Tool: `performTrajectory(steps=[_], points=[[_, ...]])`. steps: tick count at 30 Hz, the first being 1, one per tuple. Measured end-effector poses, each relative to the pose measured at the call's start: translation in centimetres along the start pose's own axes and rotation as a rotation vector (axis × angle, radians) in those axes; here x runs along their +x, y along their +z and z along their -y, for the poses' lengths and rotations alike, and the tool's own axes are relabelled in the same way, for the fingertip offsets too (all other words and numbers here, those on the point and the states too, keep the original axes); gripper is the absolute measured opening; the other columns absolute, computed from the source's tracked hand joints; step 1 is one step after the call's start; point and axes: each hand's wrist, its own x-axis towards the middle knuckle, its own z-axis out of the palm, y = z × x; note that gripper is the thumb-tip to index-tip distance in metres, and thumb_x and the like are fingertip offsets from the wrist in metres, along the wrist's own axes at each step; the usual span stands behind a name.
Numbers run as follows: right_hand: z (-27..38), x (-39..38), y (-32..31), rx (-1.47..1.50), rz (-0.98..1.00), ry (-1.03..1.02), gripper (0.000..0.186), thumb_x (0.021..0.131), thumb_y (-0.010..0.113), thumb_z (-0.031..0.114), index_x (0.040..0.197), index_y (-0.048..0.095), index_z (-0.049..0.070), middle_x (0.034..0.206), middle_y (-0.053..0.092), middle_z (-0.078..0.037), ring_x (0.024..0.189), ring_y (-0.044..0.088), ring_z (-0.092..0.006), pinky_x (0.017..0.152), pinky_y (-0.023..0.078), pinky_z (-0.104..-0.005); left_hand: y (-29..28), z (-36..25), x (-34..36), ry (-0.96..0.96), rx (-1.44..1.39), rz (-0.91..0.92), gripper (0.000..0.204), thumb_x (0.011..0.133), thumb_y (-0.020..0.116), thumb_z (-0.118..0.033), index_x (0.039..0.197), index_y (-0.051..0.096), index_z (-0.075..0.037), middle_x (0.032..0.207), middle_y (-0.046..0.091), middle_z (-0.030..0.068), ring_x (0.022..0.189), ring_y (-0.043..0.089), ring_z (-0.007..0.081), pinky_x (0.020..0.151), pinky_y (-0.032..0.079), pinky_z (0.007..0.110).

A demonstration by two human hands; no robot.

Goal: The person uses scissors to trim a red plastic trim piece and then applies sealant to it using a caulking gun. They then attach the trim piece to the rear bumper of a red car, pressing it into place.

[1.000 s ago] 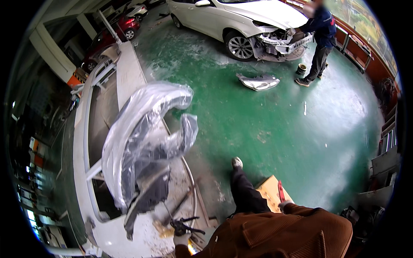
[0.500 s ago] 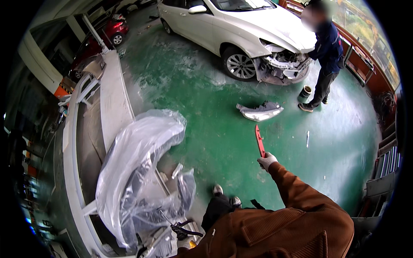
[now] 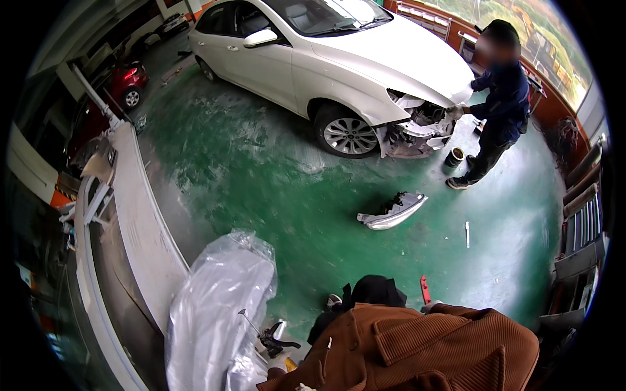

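My right hand point(image 3: 430, 307), in a pale glove, shows only partly beyond the brown jacket sleeve. It is closed on the near end of a red strip-shaped piece point(image 3: 425, 289), which points away from me over the green floor. My left hand cannot be made out. Low on the left, a black-handled hand tool point(image 3: 276, 341) with a thin metal shaft sits beside clear plastic wrapping point(image 3: 218, 303). Ahead of me on the floor lies a detached headlight point(image 3: 393, 211).
A white car point(image 3: 365, 62) with its front end stripped stands ahead. By its front is a person in dark clothes point(image 3: 502, 104), hands at the car, with a can point(image 3: 454, 156) near their feet. A long pale frame point(image 3: 140, 208) runs along the left. A thin white piece point(image 3: 467, 234) lies rightward.
My right arm has drawn in toward my body, bringing the red strip nearer. My view has tilted and shifted, so the car looks larger. The other person now leans more to the car.
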Motion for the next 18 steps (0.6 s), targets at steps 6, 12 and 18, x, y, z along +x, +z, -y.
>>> performTrajectory(steps=[6, 12, 18], points=[[9.9, 7.6, -8.0, -0.177, 0.063, -0.124, 0.043, 0.094, 0.067, 0.044, 0.115, 0.078, 0.007, 0.105, 0.080, -0.011, 0.096, 0.076, -0.0257, 0.083, 0.057, -0.0409, -1.2, -15.1, 11.0, 0.042, 0.022, 0.001, 0.066, 0.069, 0.092, -0.042, 0.120, 0.073, -0.004, 0.115, 0.077, 0.0111, 0.109, 0.072, 0.0262, 0.100, 0.055, 0.041], [36.9, 8.2, -26.8, 0.596, 0.016, 0.001, 0.028, 0.091, 0.074, 0.031, 0.088, 0.075, 0.003, 0.074, 0.073, -0.013, 0.056, 0.069, -0.0237, 0.054, 0.058, -0.0397, -1.7, -28.8, 17.4, -0.055, 0.110, -0.077, 0.064, 0.069, 0.092, -0.043, 0.118, 0.074, -0.004, 0.115, 0.078, 0.0118, 0.109, 0.072, 0.0270, 0.099, 0.055, 0.041], [60.4, 8.2, -50.0, 0.443, -0.104, -0.293, 0.016, 0.087, 0.069, 0.021, 0.091, 0.066, 0.005, 0.063, 0.064, -0.009, 0.046, 0.061, -0.0248, 0.041, 0.047, -0.0421, -0.9, -41.7, 23.1, -0.097, 0.046, -0.124, 0.063, 0.070, 0.091, -0.043, 0.116, 0.075, -0.004, 0.114, 0.078, 0.0125, 0.109, 0.073, 0.0278, 0.099, 0.055, 0.042]])
